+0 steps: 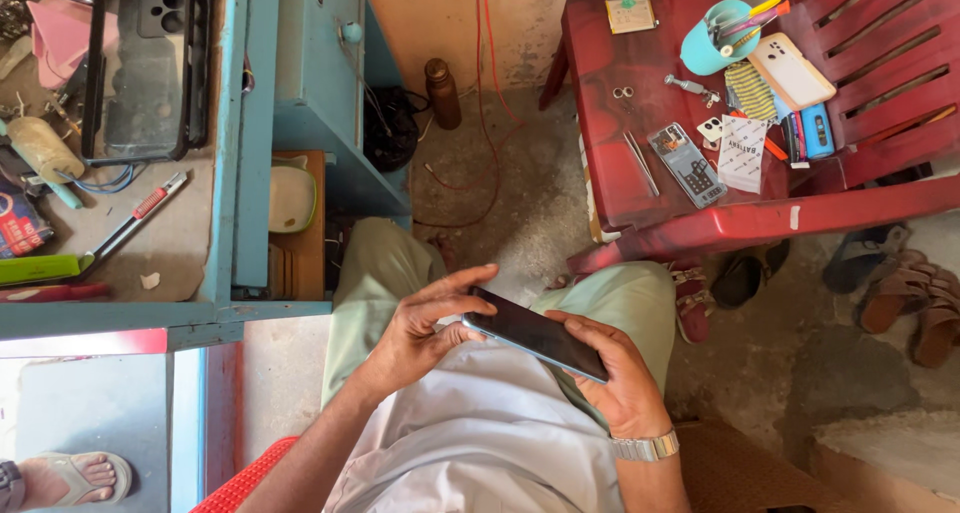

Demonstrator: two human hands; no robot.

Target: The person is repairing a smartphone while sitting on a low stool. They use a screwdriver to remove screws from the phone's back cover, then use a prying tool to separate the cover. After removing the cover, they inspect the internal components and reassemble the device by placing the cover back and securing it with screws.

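A dark smartphone (pixel 535 334) with a black screen is held over my lap, tilted, between both hands. My left hand (pixel 425 328) touches its left end, thumb and fingers spread around the corner. My right hand (pixel 615 373), with a metal wristwatch (pixel 646 446) on the wrist, cradles the phone's right end from below. I sit in light green trousers and a pale shirt.
A red plastic chair (pixel 700 223) ahead carries an opened phone (pixel 688 165), tweezers, a teal cup of tools, a white phone and small parts. A blue workbench (pixel 235 173) on the left holds a phone case, a utility knife and clutter. Sandals lie at right; another person's foot at bottom left.
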